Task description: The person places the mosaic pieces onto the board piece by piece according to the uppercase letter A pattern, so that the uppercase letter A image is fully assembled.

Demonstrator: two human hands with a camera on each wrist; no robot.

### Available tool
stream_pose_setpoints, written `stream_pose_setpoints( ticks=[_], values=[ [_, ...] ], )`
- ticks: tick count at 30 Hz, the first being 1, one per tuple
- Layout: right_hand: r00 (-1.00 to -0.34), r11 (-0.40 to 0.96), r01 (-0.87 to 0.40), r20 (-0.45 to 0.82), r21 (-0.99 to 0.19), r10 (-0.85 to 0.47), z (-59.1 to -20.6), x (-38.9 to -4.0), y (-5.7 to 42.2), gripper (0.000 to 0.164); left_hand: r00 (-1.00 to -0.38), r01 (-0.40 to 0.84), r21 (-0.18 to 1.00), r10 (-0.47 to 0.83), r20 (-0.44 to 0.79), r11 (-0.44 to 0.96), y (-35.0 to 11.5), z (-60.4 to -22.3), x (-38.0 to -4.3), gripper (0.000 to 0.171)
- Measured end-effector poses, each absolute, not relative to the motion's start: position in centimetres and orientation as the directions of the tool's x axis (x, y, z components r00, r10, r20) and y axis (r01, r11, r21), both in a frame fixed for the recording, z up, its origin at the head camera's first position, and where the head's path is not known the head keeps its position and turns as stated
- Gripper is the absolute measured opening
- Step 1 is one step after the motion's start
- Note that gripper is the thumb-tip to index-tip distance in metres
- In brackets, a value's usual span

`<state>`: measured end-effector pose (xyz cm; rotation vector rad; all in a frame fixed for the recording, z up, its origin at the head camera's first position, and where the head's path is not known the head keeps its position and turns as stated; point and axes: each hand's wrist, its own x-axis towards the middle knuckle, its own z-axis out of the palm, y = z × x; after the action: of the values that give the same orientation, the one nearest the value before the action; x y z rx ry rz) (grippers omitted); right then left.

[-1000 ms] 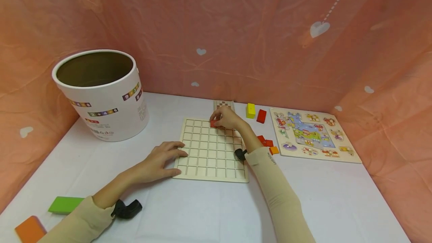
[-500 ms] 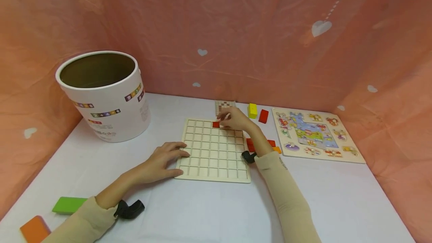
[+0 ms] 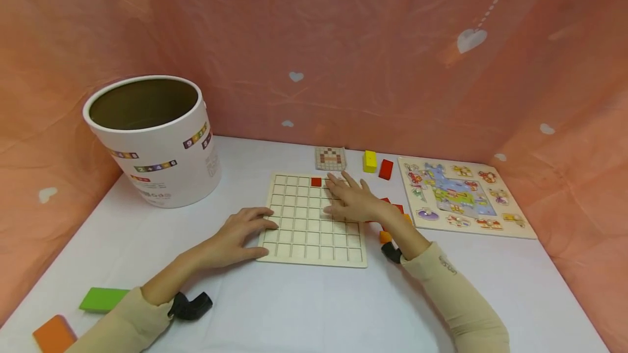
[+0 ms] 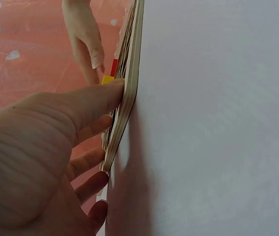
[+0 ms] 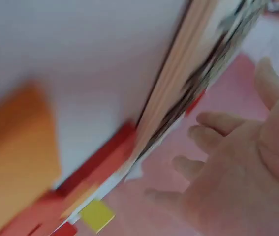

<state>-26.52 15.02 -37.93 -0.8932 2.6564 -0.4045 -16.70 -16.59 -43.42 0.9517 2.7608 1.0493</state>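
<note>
A pale wooden grid board point(image 3: 299, 238) lies on the white table. One red square block point(image 3: 316, 182) sits in a cell of its top row. My left hand point(image 3: 234, 237) rests at the board's left edge, fingertips and thumb touching the rim; the left wrist view shows the thumb along the board's edge point(image 4: 129, 93). Over the right part of the grid my right hand point(image 3: 354, 200) is spread with nothing in it. Several red blocks point(image 3: 398, 208) and an orange block point(image 3: 385, 237) lie right of the board, partly hidden by the right wrist.
Behind the board lies a small pattern card point(image 3: 331, 159), with a yellow block point(image 3: 370, 162) and a red block point(image 3: 386, 169) beside it. A picture puzzle point(image 3: 417, 219) lies right. On the left are a white bucket point(image 3: 162, 178), a green block point(image 3: 103, 299) and an orange block point(image 3: 55, 334).
My right hand has let go of the red block in the top row and moved back and to the right, its fingers spreading. My left hand stays at the board's edge.
</note>
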Motion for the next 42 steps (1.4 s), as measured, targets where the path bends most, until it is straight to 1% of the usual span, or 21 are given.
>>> stream_pose_setpoints(
  ticks=[1,3,7,12,17,21,25,29,33,37,42],
  values=[
    [-0.754,0.779,-0.537,-0.23,-0.324,-0.615,-38.0,-26.1,14.7,0.079,-0.812,0.532,0.612,0.558,0.173,0.585,-16.5,-43.4,-16.7,0.042],
    [-0.742,0.783,-0.553,-0.258,-0.285,-0.619,-38.1,-25.7,14.1,0.083,-0.814,0.53,0.609,0.555,0.17,0.59,-16.5,-43.4,-16.7,0.042],
    [-0.736,0.782,-0.566,-0.268,-0.26,-0.621,-38.2,-25.5,13.5,0.081,-0.815,0.528,0.607,0.554,0.167,0.594,-16.4,-43.2,-16.7,0.042],
    [-0.723,0.77,-0.567,-0.27,-0.292,-0.636,-38.2,-25.6,13.5,0.081,-0.815,0.529,0.607,0.554,0.169,0.593,-16.4,-43.1,-16.7,0.042],
    [-0.744,0.77,-0.527,-0.244,-0.36,-0.623,-37.5,-25.8,15.2,0.079,-0.81,0.537,0.609,0.559,0.178,0.584,-16.3,-43.1,-16.7,0.042],
    [-0.769,0.757,-0.463,-0.215,-0.461,-0.602,-36.2,-26.3,18.9,0.074,-0.805,0.542,0.615,0.564,0.184,0.573,-16.1,-43.2,-16.8,0.042],
    [-0.821,0.756,-0.344,-0.212,-0.557,-0.53,-35.5,-26.6,23.4,0.067,-0.801,0.547,0.617,0.569,0.187,0.566,-15.9,-43.2,-16.8,0.043],
    [-0.847,0.762,-0.26,-0.238,-0.593,-0.475,-35.8,-26.4,26.8,0.056,-0.802,0.543,0.615,0.571,0.178,0.572,-16.0,-43.2,-16.6,0.043],
    [-0.858,0.761,-0.249,-0.227,-0.599,-0.46,-36.7,-26.1,28.1,0.048,-0.808,0.529,0.616,0.568,0.157,0.583,-16.2,-43.1,-16.6,0.043],
    [-0.866,0.752,-0.285,-0.178,-0.595,-0.468,-37.6,-26.1,28.0,0.039,-0.808,0.526,0.622,0.569,0.152,0.581,-16.3,-43.1,-16.6,0.043],
    [-0.869,0.774,-0.298,-0.178,-0.558,-0.462,-37.7,-26.6,27.4,0.031,-0.806,0.531,0.623,0.569,0.162,0.575,-16.5,-43.1,-16.6,0.043]
  ],
)
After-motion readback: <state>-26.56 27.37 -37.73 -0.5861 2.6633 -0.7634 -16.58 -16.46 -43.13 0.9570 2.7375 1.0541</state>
